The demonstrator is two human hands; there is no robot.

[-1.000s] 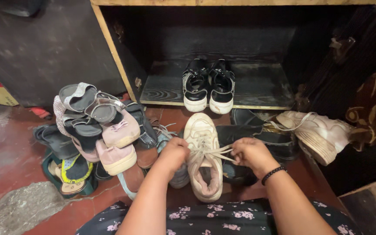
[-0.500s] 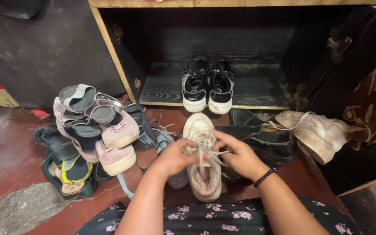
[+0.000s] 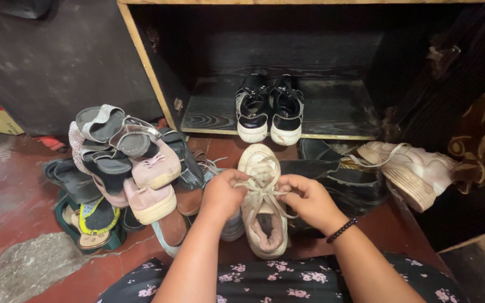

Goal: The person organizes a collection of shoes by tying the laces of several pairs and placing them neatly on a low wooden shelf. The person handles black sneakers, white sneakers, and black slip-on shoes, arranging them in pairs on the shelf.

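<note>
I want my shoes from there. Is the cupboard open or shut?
Open. The cupboard shows its dark inside, with a black and white pair of shoes on its shelf.

1. Open dark wooden cabinet (image 3: 332,106), light-edged frame, one shelf visible.
2. Pair of black-and-white sneakers (image 3: 269,109) on the shelf, side by side, toes outward.
3. Heap of sandals and pink slip-ons (image 3: 124,168) on the red floor (image 3: 7,213), left of the cabinet.
4. Black shoes (image 3: 338,177) below the shelf edge.
5. White sneaker (image 3: 413,171) tipped on its side, at right.
</note>
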